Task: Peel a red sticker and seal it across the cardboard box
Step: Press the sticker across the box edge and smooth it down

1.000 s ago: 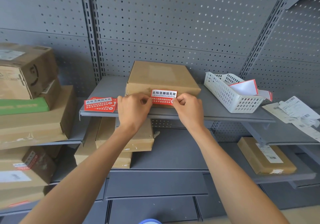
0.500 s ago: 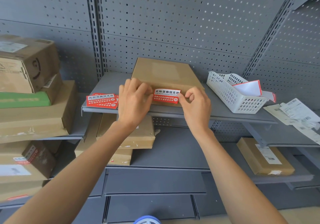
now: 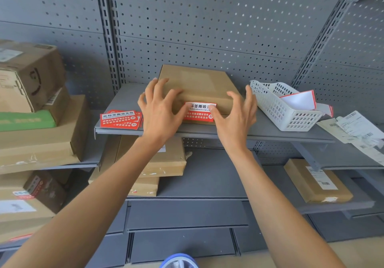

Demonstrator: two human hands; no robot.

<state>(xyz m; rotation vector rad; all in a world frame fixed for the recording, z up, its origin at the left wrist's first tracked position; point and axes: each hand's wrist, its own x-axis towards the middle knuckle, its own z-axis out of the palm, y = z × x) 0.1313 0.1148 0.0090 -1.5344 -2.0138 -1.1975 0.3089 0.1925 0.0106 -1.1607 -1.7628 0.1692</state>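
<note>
Red sticker (image 3: pixel 199 112) wraps over the near edge of the cardboard box (image 3: pixel 195 85) on the grey shelf (image 3: pixel 259 130). My left hand (image 3: pixel 160 110) and right hand (image 3: pixel 234 114) lie spread open, gripping nothing, thumbs pressing its ends. It looks thin and floppy; I'd lift it by a corner. Far right, a white basket (image 3: pixel 291 114) holds peeled backing papers (image 3: pixel 299 100).

Probably a parcel stockroom: pegboard shelving (image 3: pixel 207 134), stacked parcels (image 3: pixel 37 134).
</note>
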